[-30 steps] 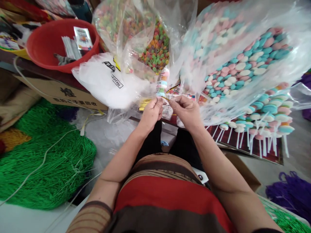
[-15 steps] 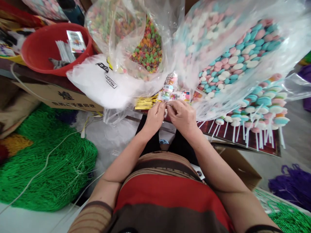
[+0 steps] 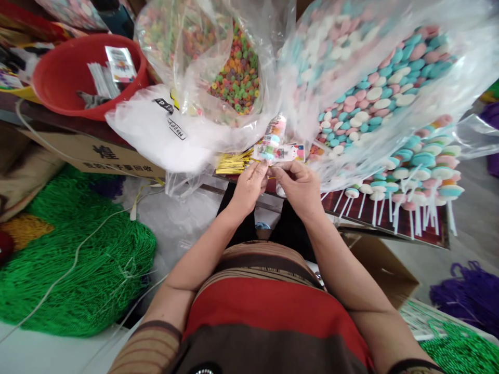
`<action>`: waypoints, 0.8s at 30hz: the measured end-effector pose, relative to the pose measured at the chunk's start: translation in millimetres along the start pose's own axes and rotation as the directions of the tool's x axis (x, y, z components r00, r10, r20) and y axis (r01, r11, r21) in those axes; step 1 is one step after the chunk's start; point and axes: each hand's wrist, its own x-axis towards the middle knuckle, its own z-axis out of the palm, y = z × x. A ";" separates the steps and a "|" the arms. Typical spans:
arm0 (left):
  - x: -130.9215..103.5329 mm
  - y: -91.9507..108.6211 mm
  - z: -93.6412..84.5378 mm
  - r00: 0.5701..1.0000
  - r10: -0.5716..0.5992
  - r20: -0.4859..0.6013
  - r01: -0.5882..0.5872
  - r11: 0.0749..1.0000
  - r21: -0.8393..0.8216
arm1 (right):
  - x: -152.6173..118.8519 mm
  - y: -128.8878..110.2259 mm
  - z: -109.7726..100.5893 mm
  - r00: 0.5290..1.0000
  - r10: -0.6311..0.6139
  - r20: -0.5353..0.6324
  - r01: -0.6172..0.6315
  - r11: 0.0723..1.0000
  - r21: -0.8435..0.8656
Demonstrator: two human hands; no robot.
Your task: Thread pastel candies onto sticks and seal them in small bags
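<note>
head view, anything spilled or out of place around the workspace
Nothing looks spilled. At left, a thin white cable runs across the heap of glossy green cord, which looks odd because it could perhaps snag there.

A red basin (image 3: pixel 58 78) occupies the upper left of the frame. A printed cardboard box (image 3: pixel 76 150) is located below it. Green mesh (image 3: pixel 105 283) fills the lower left. An open carton (image 3: pixel 384 267) and purple mesh (image 3: pixel 468 296) occupy the lower right.

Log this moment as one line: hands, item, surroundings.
left hand: pinching lower end of wrapped candy stack | right hand: close beside left, hold unclear | nearby: yellow strips, red basin, stick candies
</note>
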 end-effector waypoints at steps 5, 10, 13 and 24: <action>-5.9 10.4 -1.3 0.974 -0.115 0.193 0.165 0.949 -0.269 | -1.0 9.0 -1.4 0.976 0.177 0.126 -0.213 0.899 0.383; -14.6 17.3 -9.8 0.854 -0.201 0.480 0.362 0.892 -0.270 | -7.3 17.9 -7.6 0.966 0.133 0.224 -0.236 0.808 0.540; -18.5 18.3 -12.3 0.749 -0.213 0.628 0.472 0.836 -0.279 | -8.8 22.5 -18.0 0.926 0.070 0.372 -0.296 0.747 0.596; -18.8 20.1 0.6 0.757 -0.311 0.575 0.572 0.740 -0.353 | -4.2 34.4 -6.4 0.923 0.221 0.316 -0.380 0.660 0.648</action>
